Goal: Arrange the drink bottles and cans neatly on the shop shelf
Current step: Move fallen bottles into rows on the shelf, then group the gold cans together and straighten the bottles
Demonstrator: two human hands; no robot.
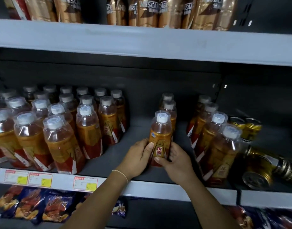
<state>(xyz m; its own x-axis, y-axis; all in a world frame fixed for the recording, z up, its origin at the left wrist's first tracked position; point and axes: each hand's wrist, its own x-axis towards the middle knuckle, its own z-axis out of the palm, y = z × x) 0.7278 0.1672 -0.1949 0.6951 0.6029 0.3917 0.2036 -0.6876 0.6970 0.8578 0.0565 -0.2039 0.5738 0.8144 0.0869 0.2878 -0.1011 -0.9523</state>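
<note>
While both hands close on it from either side, a gold-labelled drink bottle (161, 138) with a white cap stands upright on the grey shelf (138, 128), near the front edge. The left hand (138, 156) grips its lower left side with the thumb laid across the label. The right hand (176, 162) curls round its lower right side, thumb at the base. A thin thread bracelet (121, 173) circles the left wrist.

Just beyond the hands, two more bottles (169, 104) of the same kind stand in a file behind the held one. Well to the left of the left hand, past a bare stretch of shelf, a packed block of bottles (59, 129) fills several rows. Near the right hand's outer side runs another row of bottles (213, 138). Further right, upright gold cans (246, 128) stand at the back, and toppled cans (257, 167) lie on their sides at the front.

Above the hands, Nescafe bottles (158, 12) line the upper shelf. Below the left forearm, price tags (85, 183) sit on the shelf rim, with snack packets (34, 205) beneath.
</note>
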